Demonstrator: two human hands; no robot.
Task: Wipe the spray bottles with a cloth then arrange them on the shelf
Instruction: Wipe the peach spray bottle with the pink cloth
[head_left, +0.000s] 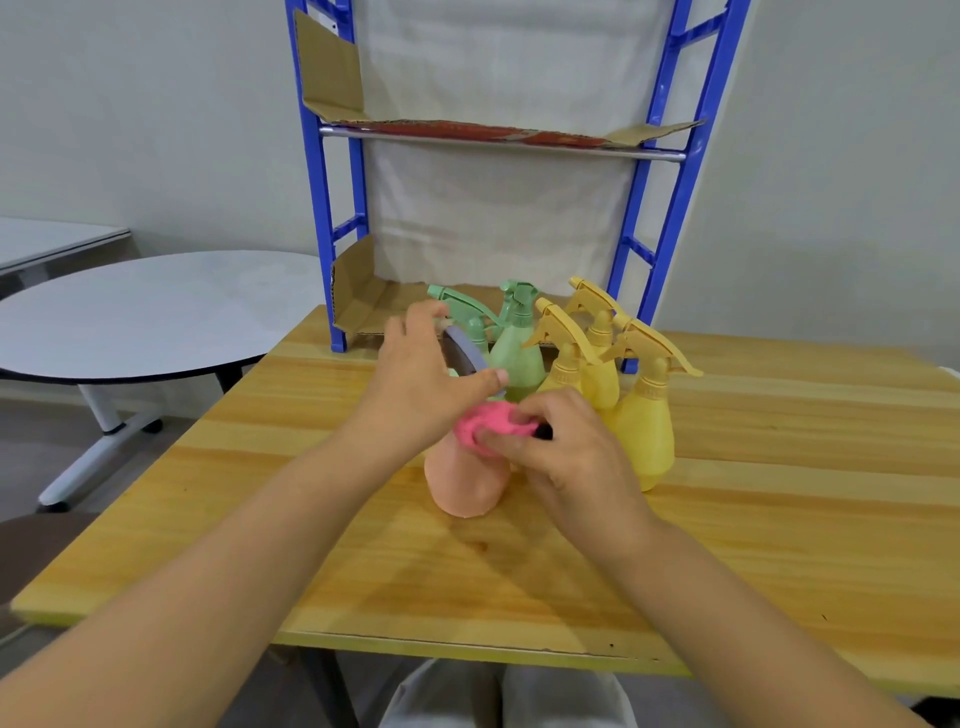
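My right hand grips the head of the pink bottle. My left hand pinches the grey cloth just beyond it.

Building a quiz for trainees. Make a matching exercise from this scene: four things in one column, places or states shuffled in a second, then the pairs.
1 peach bottle
2 green bottles
3 yellow bottles
4 grey cloth

A pinched in the left hand
B standing right of the peach bottle
C pink head gripped by the right hand
D behind the hands, before the blue shelf

Pairs: 1-C, 2-D, 3-B, 4-A.
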